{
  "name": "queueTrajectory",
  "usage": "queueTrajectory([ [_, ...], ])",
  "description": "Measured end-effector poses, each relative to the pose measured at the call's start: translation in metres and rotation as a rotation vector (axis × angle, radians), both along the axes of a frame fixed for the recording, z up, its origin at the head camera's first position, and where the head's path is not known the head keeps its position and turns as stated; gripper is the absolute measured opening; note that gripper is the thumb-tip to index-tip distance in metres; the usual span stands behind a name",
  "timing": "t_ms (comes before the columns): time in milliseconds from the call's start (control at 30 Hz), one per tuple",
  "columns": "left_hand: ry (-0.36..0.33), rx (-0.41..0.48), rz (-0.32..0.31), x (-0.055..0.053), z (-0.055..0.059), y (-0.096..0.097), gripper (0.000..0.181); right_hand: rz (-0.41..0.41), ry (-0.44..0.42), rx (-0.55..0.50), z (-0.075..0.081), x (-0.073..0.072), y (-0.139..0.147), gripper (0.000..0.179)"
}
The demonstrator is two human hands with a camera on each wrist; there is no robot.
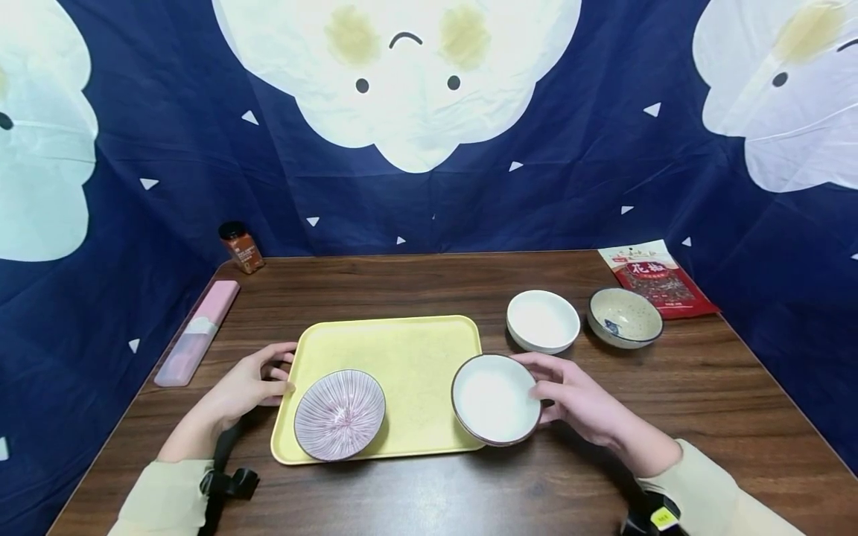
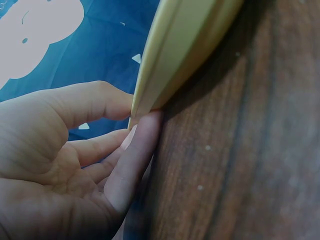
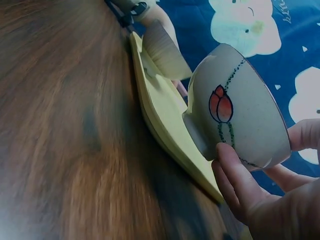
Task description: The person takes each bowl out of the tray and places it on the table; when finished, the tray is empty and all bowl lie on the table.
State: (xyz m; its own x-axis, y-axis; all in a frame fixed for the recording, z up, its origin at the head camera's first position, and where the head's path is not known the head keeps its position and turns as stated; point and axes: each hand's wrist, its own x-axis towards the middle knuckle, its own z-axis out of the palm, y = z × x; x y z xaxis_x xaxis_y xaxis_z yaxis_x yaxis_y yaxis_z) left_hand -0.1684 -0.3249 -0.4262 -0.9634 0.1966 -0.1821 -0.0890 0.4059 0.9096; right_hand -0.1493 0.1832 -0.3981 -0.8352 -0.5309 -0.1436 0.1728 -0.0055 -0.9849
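Note:
My left hand (image 1: 248, 383) pinches the left rim of the yellow tray (image 1: 415, 327); its fingertips (image 2: 150, 125) press against the edge in the left wrist view. On the tray's near left part sits a purple-striped bowl (image 1: 340, 415). Over the tray's right end, my right hand (image 1: 570, 394) grips a white bowl with a brown rim (image 1: 496, 400) by its right side, thumb at the rim and fingers beneath. The right wrist view shows a red flower painted on this bowl's outer wall (image 3: 250, 110), tilted and close to the tray; whether its base touches is unclear.
To the right stand a plain white bowl (image 1: 543, 320) and a speckled beige bowl (image 1: 625, 318), with a red spice packet (image 1: 660, 279) behind. A brown spice jar (image 1: 241, 247) and a pink case (image 1: 198, 333) lie on the wooden table (image 1: 429, 499) at left.

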Motion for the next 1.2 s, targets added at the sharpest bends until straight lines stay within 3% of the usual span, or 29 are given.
queueTrajectory([
  [733, 0.005, 0.0, 0.006, 0.001, -0.001, 0.0, 0.076, -0.108, -0.015, 0.028, -0.014, 0.008, 0.069, 0.049],
  [1200, 0.009, 0.005, -0.002, 0.001, 0.0, 0.001, 0.076, -0.158, -0.033, 0.025, -0.022, 0.009, 0.085, 0.049],
])
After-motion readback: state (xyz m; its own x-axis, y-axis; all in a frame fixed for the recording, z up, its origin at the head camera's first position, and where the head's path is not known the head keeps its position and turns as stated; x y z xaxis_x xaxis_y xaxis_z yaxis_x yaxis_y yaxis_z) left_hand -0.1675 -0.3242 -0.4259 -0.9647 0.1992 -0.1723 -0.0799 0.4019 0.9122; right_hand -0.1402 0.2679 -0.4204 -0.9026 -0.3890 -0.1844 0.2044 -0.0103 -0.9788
